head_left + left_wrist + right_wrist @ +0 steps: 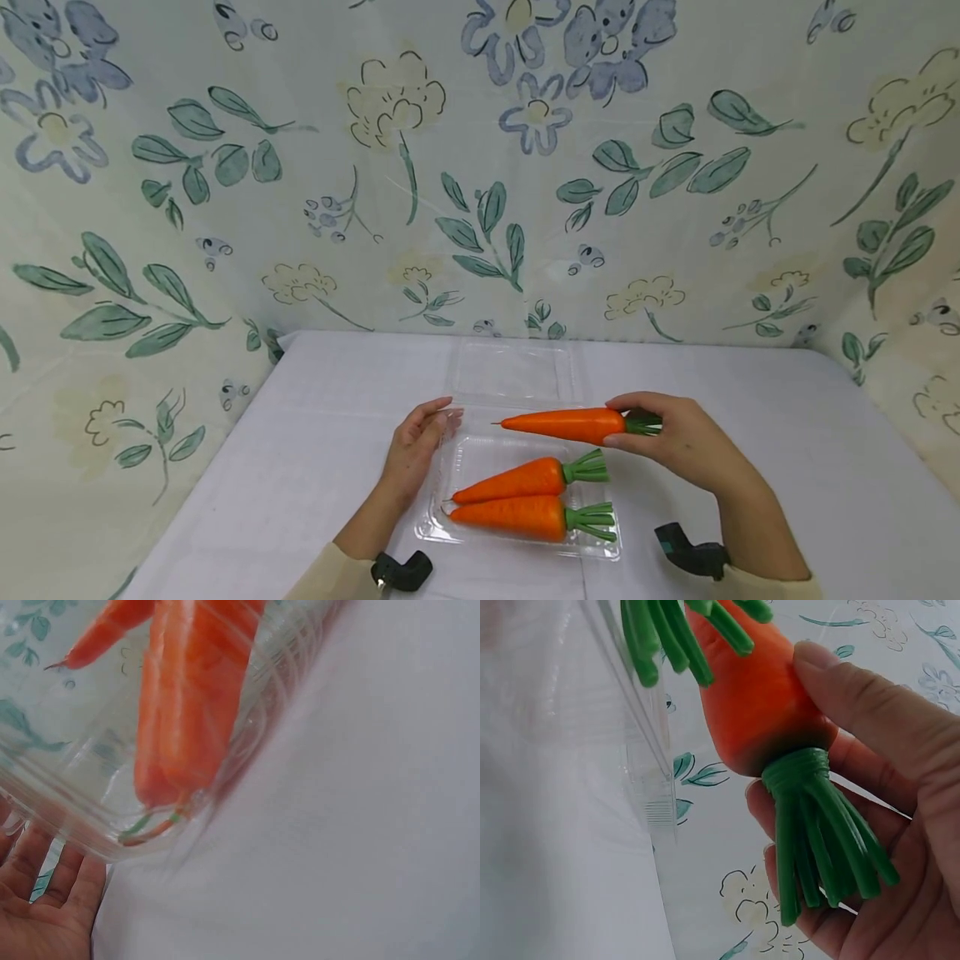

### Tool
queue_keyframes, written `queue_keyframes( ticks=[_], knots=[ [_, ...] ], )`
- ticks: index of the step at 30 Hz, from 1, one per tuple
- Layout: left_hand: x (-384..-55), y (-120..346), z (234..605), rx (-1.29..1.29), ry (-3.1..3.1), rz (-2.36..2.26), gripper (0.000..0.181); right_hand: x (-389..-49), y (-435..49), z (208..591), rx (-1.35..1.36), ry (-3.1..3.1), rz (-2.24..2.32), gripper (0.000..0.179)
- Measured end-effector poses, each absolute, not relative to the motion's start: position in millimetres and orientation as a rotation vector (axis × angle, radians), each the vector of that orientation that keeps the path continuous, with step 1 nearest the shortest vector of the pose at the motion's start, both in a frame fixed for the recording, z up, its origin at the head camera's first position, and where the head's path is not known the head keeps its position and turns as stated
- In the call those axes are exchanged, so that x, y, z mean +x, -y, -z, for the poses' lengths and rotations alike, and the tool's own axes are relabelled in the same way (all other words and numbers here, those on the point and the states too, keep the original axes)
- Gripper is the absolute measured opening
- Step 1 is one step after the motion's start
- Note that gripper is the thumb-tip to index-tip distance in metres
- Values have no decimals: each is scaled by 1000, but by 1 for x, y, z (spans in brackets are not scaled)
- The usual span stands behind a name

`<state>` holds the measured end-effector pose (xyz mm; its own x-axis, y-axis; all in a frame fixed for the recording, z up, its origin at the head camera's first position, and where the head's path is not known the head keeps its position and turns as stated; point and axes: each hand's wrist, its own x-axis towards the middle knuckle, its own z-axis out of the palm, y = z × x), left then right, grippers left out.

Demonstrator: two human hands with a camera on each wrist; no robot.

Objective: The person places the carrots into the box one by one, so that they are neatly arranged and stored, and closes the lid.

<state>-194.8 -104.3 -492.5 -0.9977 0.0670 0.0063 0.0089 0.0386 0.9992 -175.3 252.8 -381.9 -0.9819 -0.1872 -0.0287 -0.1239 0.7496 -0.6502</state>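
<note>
My right hand grips a carrot at its thick end by the green stems, its tip pointing left. In the right wrist view, thumb and fingers close around the top of that carrot, and the stems hang over the palm. Two more carrots lie side by side in a clear plastic container, the upper carrot and the lower carrot, stems to the right. My left hand rests at the container's left side. In the left wrist view, its fingers extend straight along the container wall.
The container's clear lid lies folded back behind it on the white tabletop. A flowered cloth hangs behind and at both sides. Black wrist cameras sit on the left wrist and right wrist.
</note>
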Motion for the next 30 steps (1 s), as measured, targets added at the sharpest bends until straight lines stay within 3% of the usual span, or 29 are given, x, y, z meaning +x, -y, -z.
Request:
queue_keyframes(
  ticks=[12, 25, 30],
  knots=[
    [-195, 106, 490, 90, -2249, -2114, 39, -192, -227, 382, -432, -2740, 1059, 49],
    [-196, 105, 490, 108, -2200, -2183, 37, -197, -213, 396, -447, -2611, 1065, 47],
    [-196, 105, 491, 101, -2199, -2185, 37, -199, -210, 399, -502, -2579, 1062, 36]
  ],
)
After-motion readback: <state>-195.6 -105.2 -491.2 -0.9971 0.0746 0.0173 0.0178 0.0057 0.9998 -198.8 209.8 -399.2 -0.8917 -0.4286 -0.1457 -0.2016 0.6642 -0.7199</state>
